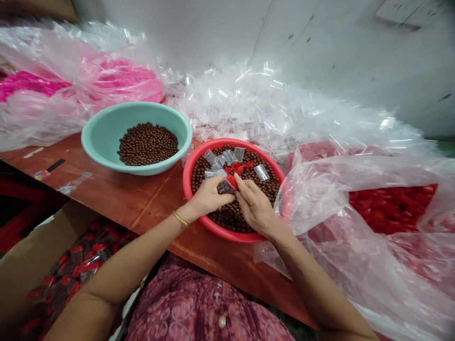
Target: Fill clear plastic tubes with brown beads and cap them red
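Note:
Over the red basin (232, 237), my left hand (207, 195) is closed around a small clear plastic container (225, 186) with dark contents. My right hand (255, 206) pinches the red cap (232, 182) at its end; whether the cap is fully seated I cannot tell. Beneath my hands lie many small brown balls (227, 219) in the basin. On top of them rest several empty clear containers (262, 172) and a few loose red caps (240, 167).
A turquoise basin (101, 135) with more brown balls stands to the left. Clear containers (249, 104) are heaped along the wall. Plastic bags hold red caps (394, 206) at right and pink pieces (124, 80) at left. Below the table's edge, a box holds capped containers (76, 265).

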`<control>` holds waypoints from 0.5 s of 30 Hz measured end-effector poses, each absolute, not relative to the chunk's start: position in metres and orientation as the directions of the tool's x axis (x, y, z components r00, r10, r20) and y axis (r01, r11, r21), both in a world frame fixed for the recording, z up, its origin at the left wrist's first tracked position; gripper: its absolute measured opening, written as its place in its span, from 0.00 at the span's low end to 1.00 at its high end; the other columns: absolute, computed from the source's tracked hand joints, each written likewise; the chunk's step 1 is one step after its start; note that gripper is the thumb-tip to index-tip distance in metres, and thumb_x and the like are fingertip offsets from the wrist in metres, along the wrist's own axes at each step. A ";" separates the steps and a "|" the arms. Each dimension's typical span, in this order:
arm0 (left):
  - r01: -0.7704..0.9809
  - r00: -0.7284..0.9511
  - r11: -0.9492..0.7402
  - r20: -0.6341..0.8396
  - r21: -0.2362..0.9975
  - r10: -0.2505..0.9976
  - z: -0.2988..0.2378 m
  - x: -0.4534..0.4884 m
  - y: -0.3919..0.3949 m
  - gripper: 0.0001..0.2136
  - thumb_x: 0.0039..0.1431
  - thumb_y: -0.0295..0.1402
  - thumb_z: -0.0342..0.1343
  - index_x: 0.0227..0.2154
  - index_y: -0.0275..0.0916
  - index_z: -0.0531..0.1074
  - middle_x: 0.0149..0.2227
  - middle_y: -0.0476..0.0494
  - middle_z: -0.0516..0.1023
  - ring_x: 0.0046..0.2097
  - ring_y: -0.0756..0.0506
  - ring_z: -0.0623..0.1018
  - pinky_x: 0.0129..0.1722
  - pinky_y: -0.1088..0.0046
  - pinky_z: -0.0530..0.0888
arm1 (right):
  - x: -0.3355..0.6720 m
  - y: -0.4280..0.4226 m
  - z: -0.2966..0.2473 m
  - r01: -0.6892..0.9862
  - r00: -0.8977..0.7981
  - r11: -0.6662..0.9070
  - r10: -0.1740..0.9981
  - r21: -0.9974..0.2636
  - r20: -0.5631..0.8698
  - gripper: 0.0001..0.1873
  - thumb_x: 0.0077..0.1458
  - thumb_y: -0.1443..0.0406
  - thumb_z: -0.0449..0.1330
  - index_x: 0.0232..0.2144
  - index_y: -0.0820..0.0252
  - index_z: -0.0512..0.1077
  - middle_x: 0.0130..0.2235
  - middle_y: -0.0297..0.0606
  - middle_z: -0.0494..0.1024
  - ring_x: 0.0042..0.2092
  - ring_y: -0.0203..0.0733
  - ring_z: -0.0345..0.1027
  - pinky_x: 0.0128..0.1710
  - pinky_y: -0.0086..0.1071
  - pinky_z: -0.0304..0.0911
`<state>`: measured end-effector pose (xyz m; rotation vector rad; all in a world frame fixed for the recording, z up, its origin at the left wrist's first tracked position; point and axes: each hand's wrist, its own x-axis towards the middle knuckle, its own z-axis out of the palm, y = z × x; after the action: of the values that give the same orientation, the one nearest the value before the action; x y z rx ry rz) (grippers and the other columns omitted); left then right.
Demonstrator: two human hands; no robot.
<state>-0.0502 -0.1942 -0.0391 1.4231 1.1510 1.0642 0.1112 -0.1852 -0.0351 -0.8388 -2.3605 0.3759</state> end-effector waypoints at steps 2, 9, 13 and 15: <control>0.136 0.188 -0.089 0.063 0.987 0.980 -0.041 -0.050 -0.194 0.05 0.43 0.30 0.54 0.23 0.37 0.63 0.21 0.55 0.63 0.25 0.53 0.63 0.25 0.77 0.61 | 0.113 -0.187 -0.037 0.483 -0.640 0.775 0.630 -0.407 0.440 0.29 0.61 0.68 0.44 0.64 0.55 0.48 0.38 0.41 0.68 0.38 0.39 0.66 0.39 0.33 0.66; 0.344 0.292 -0.137 0.033 0.929 0.956 -0.042 -0.051 -0.197 0.05 0.41 0.31 0.54 0.22 0.37 0.64 0.21 0.54 0.63 0.25 0.53 0.62 0.24 0.77 0.59 | 0.128 -0.196 -0.033 0.526 -0.612 0.712 0.697 -0.465 0.375 0.23 0.57 0.65 0.49 0.55 0.58 0.67 0.32 0.41 0.72 0.32 0.41 0.67 0.32 0.34 0.66; 0.479 0.362 -0.171 -0.017 0.861 0.932 -0.032 -0.047 -0.201 0.06 0.42 0.34 0.55 0.22 0.38 0.65 0.21 0.53 0.65 0.24 0.52 0.63 0.23 0.76 0.57 | 0.118 -0.186 -0.024 0.434 -0.321 0.411 0.902 -0.802 0.289 0.24 0.59 0.51 0.45 0.31 0.57 0.76 0.22 0.36 0.70 0.24 0.37 0.63 0.27 0.32 0.63; 0.533 0.372 -0.198 -0.018 0.823 0.928 -0.028 -0.046 -0.203 0.06 0.41 0.34 0.54 0.20 0.38 0.64 0.19 0.53 0.64 0.22 0.52 0.62 0.23 0.75 0.56 | 0.104 -0.178 -0.023 0.289 -0.165 0.219 0.970 -0.932 0.177 0.31 0.59 0.45 0.40 0.30 0.57 0.74 0.22 0.35 0.68 0.22 0.35 0.60 0.25 0.31 0.61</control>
<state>-0.0459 -0.2031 -0.0276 1.8590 1.2702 0.6444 0.1036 -0.1784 -0.0228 -1.2049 -1.6271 0.9897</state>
